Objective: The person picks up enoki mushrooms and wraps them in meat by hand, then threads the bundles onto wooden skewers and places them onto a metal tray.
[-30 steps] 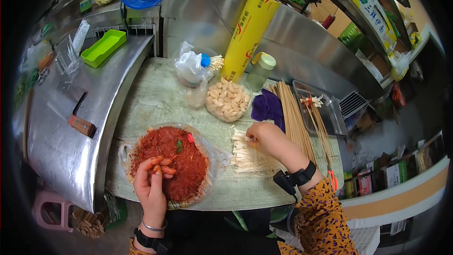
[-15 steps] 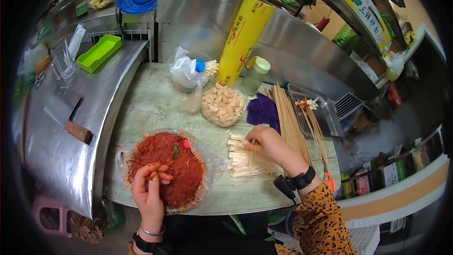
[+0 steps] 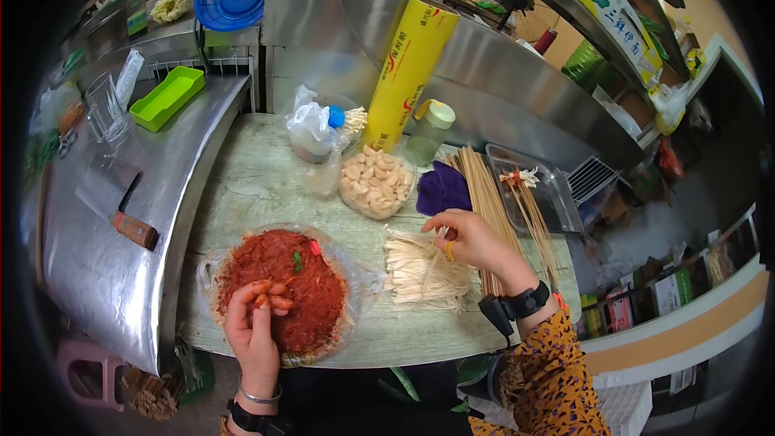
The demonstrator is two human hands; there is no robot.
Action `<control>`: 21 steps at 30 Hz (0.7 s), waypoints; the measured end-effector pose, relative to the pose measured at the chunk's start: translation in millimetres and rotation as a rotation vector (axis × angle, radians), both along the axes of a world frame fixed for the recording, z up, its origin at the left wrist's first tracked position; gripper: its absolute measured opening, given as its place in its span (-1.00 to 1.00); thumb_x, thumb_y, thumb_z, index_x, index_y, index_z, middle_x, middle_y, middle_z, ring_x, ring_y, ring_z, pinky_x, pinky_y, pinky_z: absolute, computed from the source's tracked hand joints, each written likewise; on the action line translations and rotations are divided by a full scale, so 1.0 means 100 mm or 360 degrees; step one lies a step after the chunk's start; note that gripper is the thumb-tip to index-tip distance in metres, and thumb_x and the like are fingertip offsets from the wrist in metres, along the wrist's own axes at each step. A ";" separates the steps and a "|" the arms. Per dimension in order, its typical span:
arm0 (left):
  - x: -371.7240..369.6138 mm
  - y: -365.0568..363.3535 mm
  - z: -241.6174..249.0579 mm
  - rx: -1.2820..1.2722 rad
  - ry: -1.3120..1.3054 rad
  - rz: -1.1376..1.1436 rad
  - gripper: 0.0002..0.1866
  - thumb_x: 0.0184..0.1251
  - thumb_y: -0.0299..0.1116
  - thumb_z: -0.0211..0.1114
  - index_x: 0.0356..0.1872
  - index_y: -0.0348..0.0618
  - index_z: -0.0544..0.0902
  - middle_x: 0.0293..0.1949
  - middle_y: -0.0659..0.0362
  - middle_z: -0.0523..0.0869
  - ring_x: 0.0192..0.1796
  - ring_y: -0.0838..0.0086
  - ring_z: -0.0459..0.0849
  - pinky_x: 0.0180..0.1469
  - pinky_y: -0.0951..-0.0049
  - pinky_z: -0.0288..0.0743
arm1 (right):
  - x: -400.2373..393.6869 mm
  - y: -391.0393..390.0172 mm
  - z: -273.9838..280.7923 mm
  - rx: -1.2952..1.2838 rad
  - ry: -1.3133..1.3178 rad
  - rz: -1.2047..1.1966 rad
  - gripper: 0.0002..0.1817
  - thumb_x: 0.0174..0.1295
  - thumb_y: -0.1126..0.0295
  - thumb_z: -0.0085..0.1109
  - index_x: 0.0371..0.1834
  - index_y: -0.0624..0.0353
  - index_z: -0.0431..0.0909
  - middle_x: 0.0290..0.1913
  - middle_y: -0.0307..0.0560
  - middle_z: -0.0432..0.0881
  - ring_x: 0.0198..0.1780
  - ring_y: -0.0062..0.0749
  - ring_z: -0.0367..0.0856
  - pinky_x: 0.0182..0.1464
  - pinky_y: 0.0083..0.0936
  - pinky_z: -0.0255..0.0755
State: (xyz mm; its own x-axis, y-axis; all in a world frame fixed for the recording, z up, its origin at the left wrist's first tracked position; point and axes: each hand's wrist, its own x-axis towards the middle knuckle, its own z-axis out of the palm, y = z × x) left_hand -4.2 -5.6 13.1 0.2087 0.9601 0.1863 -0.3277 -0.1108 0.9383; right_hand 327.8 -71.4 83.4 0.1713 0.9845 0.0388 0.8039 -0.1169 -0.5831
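Note:
Fingers curled and thumb drawn in, my left hand (image 3: 257, 331) hovers at the near side of a heap of red chili paste (image 3: 303, 307) on a clear plastic bag. Red smears coat its fingertips; whatever may lie between them is hidden. Over the upper right of a pile of pale enoki mushrooms (image 3: 420, 274), my right hand (image 3: 476, 246) pinches with thumb and forefinger. A few thin pale strands seem to show at its fingertips. A red clip-like piece and a green leaf bit lie on the paste.
Behind stand a container of peeled garlic (image 3: 375, 183), a yellow cling-film box (image 3: 410, 73) and a lidded jar (image 3: 432, 131). Bamboo skewers (image 3: 488, 202), a purple cloth (image 3: 440, 188) and a clear tray (image 3: 557, 206) lie to the right. A cleaver (image 3: 133, 228) rests on the steel counter at left.
My right hand has shifted slightly right and up from the enoki pile, showing more of it. My left hand stays over the paste. The view has moved a little.

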 end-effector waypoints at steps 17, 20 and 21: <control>0.01 0.00 0.01 0.0002 0.0027 0.0035 -0.82 0.39 -0.50 0.00 -0.06 -0.30 0.47 -0.20 0.07 0.61 -0.30 0.55 0.57 -0.22 0.59 0.46 | 0.37 -0.37 0.51 -0.0036 0.0496 -0.0353 -0.88 0.11 0.56 0.24 -0.28 0.26 0.57 -0.36 -0.29 0.60 -0.33 -0.68 0.54 -0.24 -0.72 0.42; 0.02 -0.01 0.00 0.0038 0.0021 0.0052 -0.83 0.38 -0.50 0.01 -0.07 -0.29 0.47 -0.20 0.07 0.61 -0.31 0.55 0.57 -0.22 0.60 0.46 | 0.31 -0.30 0.46 0.0179 0.0681 -0.0266 -0.85 0.07 0.53 0.28 -0.27 0.26 0.59 -0.45 -0.27 0.60 -0.42 -0.74 0.49 -0.36 -0.76 0.36; 0.01 0.01 0.01 0.0062 0.0023 0.0061 -0.83 0.38 -0.50 0.01 -0.07 -0.29 0.47 -0.20 0.07 0.61 -0.31 0.55 0.57 -0.22 0.60 0.46 | 0.27 -0.29 0.47 0.0193 0.0539 -0.0290 -0.85 0.08 0.53 0.27 -0.27 0.26 0.59 -0.45 -0.26 0.60 -0.42 -0.74 0.50 -0.37 -0.75 0.37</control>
State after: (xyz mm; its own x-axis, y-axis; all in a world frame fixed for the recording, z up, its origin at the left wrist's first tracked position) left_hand -3.2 -4.6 14.2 0.1750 0.9595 0.2208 -0.3089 -0.1595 0.9376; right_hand 354.7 -100.6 130.2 0.3654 0.9286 0.0642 0.5364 -0.1537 -0.8299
